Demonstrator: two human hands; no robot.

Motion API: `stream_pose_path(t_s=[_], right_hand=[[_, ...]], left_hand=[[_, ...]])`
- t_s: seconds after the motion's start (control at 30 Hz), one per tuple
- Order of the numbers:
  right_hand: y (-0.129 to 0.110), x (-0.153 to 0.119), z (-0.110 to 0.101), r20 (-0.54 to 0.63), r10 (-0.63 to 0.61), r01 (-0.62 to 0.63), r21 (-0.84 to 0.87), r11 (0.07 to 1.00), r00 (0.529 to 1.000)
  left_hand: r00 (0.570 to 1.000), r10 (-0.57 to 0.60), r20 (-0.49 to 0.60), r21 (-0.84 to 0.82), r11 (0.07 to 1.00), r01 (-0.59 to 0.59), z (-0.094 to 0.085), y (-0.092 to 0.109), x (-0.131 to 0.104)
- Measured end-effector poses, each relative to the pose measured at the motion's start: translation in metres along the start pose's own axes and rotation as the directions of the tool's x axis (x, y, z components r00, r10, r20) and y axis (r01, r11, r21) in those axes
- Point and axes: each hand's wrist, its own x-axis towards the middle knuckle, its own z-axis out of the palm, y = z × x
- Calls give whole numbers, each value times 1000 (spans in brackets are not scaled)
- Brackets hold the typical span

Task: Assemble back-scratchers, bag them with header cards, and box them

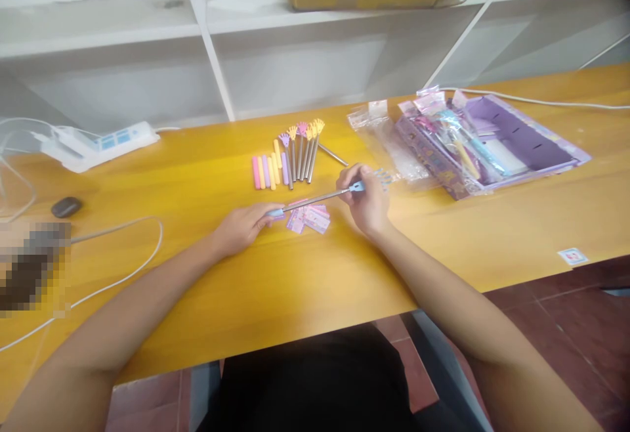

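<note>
Our left hand (242, 228) is curled tight on one end of a thin silver metal stick with blue ends (315, 201); our right hand (365, 199) grips the other. Between us and our hands runs the front edge of the yellow wooden table (275, 294). We count one purple open tray (534, 131) and one white plastic power strip (105, 143).

Worn on head, above black-clothed lap (315, 379). Facing forward and down, close over yellow wood-toned tabletop (315, 287). Reaching back to white panelled shelving (113, 31) along top edge.
</note>
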Motion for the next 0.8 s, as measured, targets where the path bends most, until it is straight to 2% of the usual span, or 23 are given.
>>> stream_pose_path(t_s=[0.3,0.5,0.8], right_hand=[[2,-6,4,75,43,-41,-30,999,996],[5,-8,5,132,35,-39,29,999,991],[4,-10,9,242,67,-65,-16,998,968]], left_hand=[[1000,24,2,32,999,-24,0,-2,0],[1000,30,-3,17,999,-30,1,-1,-1],[999,34,-8,4,999,-34,2,-3,-1]])
